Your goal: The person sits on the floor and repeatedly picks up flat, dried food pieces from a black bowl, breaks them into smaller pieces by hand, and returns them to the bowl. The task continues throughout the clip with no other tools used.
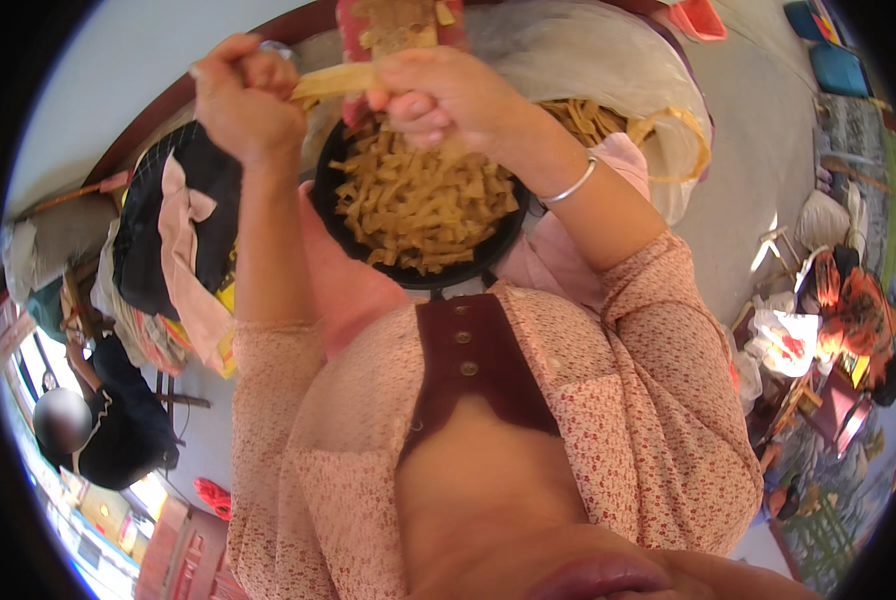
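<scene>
A flat, pale tan strip (334, 80) is stretched between my two hands. My left hand (249, 101), blurred, has its fingers curled at the strip's left end. My right hand (444, 94), with a silver bangle (572, 182) on the wrist, pinches the other end. Below them, a round black basin (425, 280) in front of my lap holds a heap of short, folded tan pieces (425, 202). Past my right hand lies a worn wooden board (399, 26) on a red patterned cloth (352, 41); my right hand partly covers its near end.
A large clear plastic bag (568, 56) to the right holds longer tan strips (584, 120). Black cloth (193, 225) and a pink cloth (185, 262) lie on a seat at left. Farther left is a person in dark clothes (122, 409). Bags and a stool (782, 247) stand at right.
</scene>
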Action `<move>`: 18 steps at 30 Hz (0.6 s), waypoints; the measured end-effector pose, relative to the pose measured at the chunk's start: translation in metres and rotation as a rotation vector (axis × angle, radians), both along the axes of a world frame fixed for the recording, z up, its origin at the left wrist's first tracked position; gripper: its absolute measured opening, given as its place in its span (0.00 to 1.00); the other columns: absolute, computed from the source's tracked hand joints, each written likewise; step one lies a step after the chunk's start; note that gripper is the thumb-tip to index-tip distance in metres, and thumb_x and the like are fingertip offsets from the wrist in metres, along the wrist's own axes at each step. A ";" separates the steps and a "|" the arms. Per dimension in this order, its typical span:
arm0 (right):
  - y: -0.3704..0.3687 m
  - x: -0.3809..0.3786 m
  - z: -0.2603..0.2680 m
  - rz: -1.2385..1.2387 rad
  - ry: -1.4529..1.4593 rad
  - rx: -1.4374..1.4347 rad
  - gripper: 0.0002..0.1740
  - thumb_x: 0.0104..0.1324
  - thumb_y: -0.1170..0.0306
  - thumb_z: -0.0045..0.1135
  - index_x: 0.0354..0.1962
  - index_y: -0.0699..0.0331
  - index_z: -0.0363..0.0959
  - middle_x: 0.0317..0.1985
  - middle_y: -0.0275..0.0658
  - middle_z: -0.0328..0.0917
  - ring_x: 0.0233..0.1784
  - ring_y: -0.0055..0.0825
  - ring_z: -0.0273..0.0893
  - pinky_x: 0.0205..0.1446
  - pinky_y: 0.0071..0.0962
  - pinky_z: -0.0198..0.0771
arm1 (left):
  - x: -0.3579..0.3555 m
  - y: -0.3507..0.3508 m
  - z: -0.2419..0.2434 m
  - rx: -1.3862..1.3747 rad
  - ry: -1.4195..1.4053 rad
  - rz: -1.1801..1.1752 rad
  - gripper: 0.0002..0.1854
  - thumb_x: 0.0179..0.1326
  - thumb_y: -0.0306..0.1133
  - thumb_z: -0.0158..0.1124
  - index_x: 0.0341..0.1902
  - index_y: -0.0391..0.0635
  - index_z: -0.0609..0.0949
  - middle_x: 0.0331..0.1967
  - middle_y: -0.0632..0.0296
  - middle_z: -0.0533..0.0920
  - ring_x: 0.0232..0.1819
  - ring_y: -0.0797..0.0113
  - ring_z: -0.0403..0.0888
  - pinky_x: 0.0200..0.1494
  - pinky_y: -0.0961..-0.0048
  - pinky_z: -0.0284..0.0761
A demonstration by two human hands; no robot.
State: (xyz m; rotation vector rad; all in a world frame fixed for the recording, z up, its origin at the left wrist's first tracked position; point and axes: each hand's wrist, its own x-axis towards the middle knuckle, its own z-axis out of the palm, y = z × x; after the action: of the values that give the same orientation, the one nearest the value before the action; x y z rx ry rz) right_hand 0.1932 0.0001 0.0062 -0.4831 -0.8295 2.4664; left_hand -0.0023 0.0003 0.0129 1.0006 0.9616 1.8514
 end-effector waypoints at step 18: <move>-0.002 0.004 -0.016 -0.333 -0.349 0.059 0.12 0.63 0.64 0.51 0.25 0.63 0.71 0.12 0.27 0.61 0.12 0.17 0.53 0.17 0.21 0.53 | 0.050 -0.026 -0.032 -0.029 0.897 0.043 0.08 0.43 0.20 0.58 0.31 0.40 0.78 0.47 0.56 0.77 0.41 0.68 0.77 0.42 0.74 0.72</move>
State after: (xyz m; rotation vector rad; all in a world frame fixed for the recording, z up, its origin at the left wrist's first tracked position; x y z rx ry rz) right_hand 0.1969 -0.0017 -0.0102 -0.9655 -0.8703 2.0755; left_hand 0.0472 -0.0255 -0.0192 1.8588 1.5078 1.3828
